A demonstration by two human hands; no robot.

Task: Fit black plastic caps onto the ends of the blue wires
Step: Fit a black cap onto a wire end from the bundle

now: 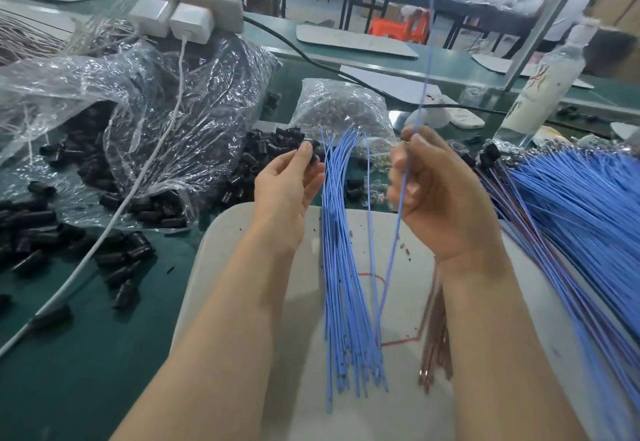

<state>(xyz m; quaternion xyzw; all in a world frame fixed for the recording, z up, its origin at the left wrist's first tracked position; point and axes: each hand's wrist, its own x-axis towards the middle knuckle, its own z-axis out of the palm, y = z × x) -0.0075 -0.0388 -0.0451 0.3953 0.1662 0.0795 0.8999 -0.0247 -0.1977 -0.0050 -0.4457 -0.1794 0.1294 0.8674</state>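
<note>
Two bare forearms reach forward over a pale grey pad (401, 416) on the green table. On the pad's middle lies a loose bundle of blue wires (346, 284), running away from the camera. A thin bunch of brown wires (436, 336) lies just right of it, partly under the right forearm.

Above the pad's far edge, the left hand (289, 180) pinches a black cap (313, 149) between thumb and fingertips, the other fingers loosely curved. Beside it, the right hand (436, 191), blurred, has its fingers curled and pinches a single blue wire (394, 246). This wire rises from the pad through the hand and on upward.

Right of the pad fans a large heap of blue wires (581, 215). Left of the pad, loose black caps (34, 229) are scattered around a white cable (114, 212). More caps spill from a crumpled clear bag (156, 111). Beyond the pad's far edge sits a smaller filled bag (341, 108), with a white bottle (543, 87) to the far right and a power strip (187, 0) to the far left.
</note>
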